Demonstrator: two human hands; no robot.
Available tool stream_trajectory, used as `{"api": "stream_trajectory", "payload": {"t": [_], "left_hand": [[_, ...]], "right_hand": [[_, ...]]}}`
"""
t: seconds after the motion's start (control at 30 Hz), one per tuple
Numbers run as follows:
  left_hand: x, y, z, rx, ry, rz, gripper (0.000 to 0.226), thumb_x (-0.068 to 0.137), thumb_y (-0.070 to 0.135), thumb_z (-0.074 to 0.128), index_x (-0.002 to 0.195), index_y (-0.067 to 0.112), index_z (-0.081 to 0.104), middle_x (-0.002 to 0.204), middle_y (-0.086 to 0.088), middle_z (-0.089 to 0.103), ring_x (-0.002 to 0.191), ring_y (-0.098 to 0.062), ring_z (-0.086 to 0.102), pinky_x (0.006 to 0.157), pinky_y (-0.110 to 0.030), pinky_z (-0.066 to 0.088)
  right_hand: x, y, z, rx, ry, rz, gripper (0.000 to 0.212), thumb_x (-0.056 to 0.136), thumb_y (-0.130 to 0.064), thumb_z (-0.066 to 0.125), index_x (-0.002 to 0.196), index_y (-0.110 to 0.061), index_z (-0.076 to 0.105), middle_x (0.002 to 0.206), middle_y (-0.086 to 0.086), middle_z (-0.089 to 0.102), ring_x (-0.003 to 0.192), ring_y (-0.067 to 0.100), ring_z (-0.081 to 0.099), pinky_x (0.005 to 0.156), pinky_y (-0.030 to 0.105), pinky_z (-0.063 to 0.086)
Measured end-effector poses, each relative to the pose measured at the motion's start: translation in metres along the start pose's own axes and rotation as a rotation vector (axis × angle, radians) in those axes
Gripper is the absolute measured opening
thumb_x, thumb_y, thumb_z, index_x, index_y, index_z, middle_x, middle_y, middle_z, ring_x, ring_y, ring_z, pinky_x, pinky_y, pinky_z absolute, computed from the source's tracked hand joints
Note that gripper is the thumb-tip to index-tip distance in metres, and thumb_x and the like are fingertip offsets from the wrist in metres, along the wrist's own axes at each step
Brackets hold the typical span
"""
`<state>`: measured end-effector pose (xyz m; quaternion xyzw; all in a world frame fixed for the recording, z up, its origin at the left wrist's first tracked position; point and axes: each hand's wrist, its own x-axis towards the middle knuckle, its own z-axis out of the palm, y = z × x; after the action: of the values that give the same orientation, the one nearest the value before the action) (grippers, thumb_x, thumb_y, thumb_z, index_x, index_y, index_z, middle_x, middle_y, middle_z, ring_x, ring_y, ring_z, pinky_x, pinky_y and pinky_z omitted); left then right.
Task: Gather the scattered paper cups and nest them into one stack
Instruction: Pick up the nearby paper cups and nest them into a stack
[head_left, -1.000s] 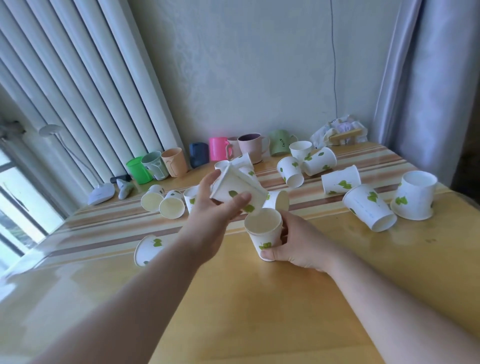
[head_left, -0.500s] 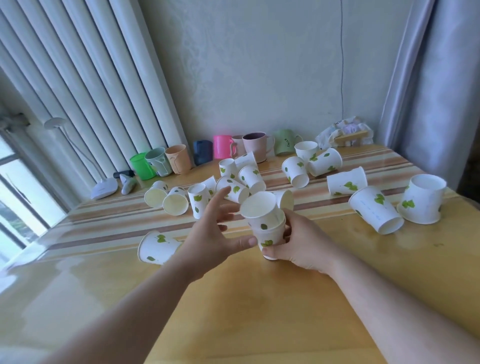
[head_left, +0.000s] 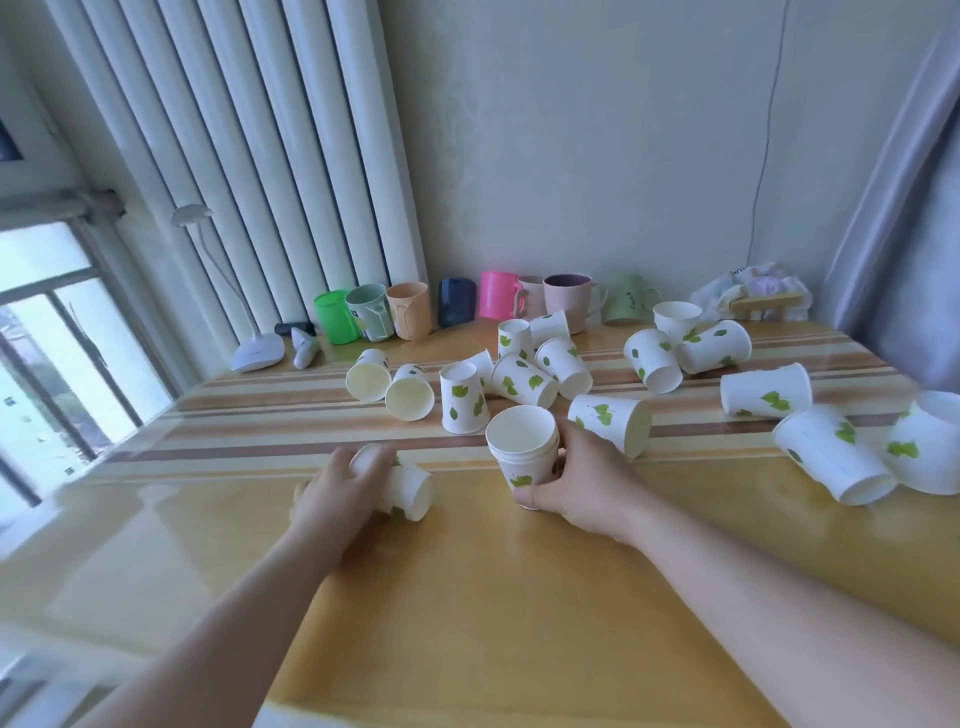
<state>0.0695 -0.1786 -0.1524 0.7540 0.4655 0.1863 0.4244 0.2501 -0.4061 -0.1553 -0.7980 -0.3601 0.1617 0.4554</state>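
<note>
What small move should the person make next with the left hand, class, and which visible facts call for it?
Probably lift the toppled paper cup and turn it mouth-up over the stack. The left hand grips that cup on its side on the table, while the right hand holds the upright stack close beside it, its top open.

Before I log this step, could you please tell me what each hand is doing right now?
Left hand: grips a paper cup lying on its side.
Right hand: holds the upright nested stack.
</note>
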Motion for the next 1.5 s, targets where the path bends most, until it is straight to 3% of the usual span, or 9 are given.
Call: {"api": "stream_trajectory", "payload": {"t": [0.17, 0.5, 0.67, 0.77, 0.93, 1.13, 1.2, 1.33, 1.5], "left_hand": [[-0.016, 0.007, 0.000, -0.221, -0.134, 0.145, 0.034, 0.081, 0.063, 0.077, 0.101, 0.037, 0.068, 0.105, -0.005, 0.076, 0.094, -0.031, 0.072, 0.082, -0.045, 0.057], [-0.020, 0.082, 0.020, -0.736, -0.194, 0.306, 0.093, 0.071, 0.033, 0.101, 0.142, 0.036, 0.041, 0.119, -0.010, 0.074, 0.101, -0.021, 0.077, 0.095, -0.038, 0.057], [-0.021, 0.098, 0.050, -0.575, -0.241, 0.399, 0.097, 0.081, 0.015, 0.093, 0.154, 0.039, 0.034, 0.131, -0.002, 0.072, 0.101, -0.011, 0.080, 0.077, -0.033, 0.066], [-0.021, 0.095, 0.065, -0.523, -0.262, 0.428, 0.100, 0.082, 0.012, 0.093, 0.155, 0.043, 0.032, 0.135, 0.001, 0.071, 0.108, -0.016, 0.079, 0.093, -0.046, 0.065], [-0.018, 0.082, 0.071, -0.453, -0.338, 0.465, 0.109, 0.068, 0.029, 0.103, 0.151, 0.049, 0.035, 0.131, 0.009, 0.075, 0.112, -0.007, 0.075, 0.081, -0.025, 0.062], [0.001, 0.069, 0.071, -0.505, -0.071, 0.404, 0.038, 0.084, 0.065, 0.055, 0.115, 0.049, 0.069, 0.125, 0.002, 0.068, 0.122, -0.026, 0.062, 0.109, -0.051, 0.051], [0.012, 0.076, 0.074, -0.372, 0.082, 0.400, 0.027, 0.091, 0.053, 0.061, 0.117, 0.055, 0.065, 0.128, 0.010, 0.058, 0.124, -0.021, 0.055, 0.115, -0.049, 0.045], [0.043, 0.094, 0.075, 0.197, 0.101, 0.389, 0.064, 0.095, 0.043, 0.066, 0.155, 0.048, 0.044, 0.159, 0.003, 0.038, 0.149, -0.029, 0.031, 0.123, -0.047, 0.026], [0.056, 0.079, 0.083, 0.390, 0.098, 0.502, 0.053, 0.088, 0.056, 0.071, 0.137, 0.039, 0.058, 0.147, 0.009, 0.056, 0.142, -0.033, 0.040, 0.113, -0.047, 0.033]], "right_hand": [[0.011, 0.005, 0.021, 0.074, 0.106, 0.025, 0.068, 0.072, -0.034, 0.096, 0.128, -0.043, 0.058, 0.111, -0.016, 0.073, 0.098, 0.004, 0.070, 0.078, 0.024, 0.056], [0.008, 0.010, 0.016, 0.038, 0.116, -0.079, 0.069, 0.078, -0.030, 0.092, 0.128, -0.053, 0.051, 0.124, -0.022, 0.064, 0.108, -0.003, 0.064, 0.088, 0.021, 0.052], [0.010, 0.014, 0.007, 0.011, 0.131, -0.079, 0.064, 0.077, -0.032, 0.093, 0.130, -0.045, 0.059, 0.112, -0.022, 0.071, 0.101, -0.002, 0.066, 0.086, 0.025, 0.054], [0.009, 0.013, 0.006, 0.025, 0.127, -0.068, 0.059, 0.078, -0.033, 0.092, 0.127, -0.043, 0.060, 0.106, -0.021, 0.073, 0.097, -0.003, 0.068, 0.082, 0.024, 0.055], [0.010, 0.012, 0.005, 0.049, 0.129, -0.047, 0.060, 0.079, -0.034, 0.091, 0.129, -0.043, 0.059, 0.109, -0.021, 0.071, 0.098, -0.005, 0.066, 0.076, 0.019, 0.052], [0.013, 0.013, 0.004, 0.046, 0.123, -0.010, 0.051, 0.077, -0.038, 0.093, 0.114, -0.043, 0.059, 0.102, -0.021, 0.070, 0.093, -0.004, 0.065, 0.071, 0.017, 0.048], [0.015, 0.014, 0.004, 0.048, 0.136, -0.005, 0.047, 0.076, -0.038, 0.093, 0.110, -0.042, 0.060, 0.100, -0.019, 0.071, 0.093, -0.002, 0.067, 0.073, 0.021, 0.051], [0.016, 0.016, 0.003, 0.048, 0.144, 0.006, 0.046, 0.075, -0.039, 0.094, 0.098, -0.047, 0.055, 0.099, -0.017, 0.072, 0.095, 0.000, 0.067, 0.077, 0.022, 0.054], [0.017, 0.016, 0.003, 0.065, 0.136, 0.011, 0.048, 0.074, -0.039, 0.095, 0.100, -0.050, 0.056, 0.095, -0.019, 0.072, 0.089, -0.008, 0.066, 0.071, 0.016, 0.049]]}}
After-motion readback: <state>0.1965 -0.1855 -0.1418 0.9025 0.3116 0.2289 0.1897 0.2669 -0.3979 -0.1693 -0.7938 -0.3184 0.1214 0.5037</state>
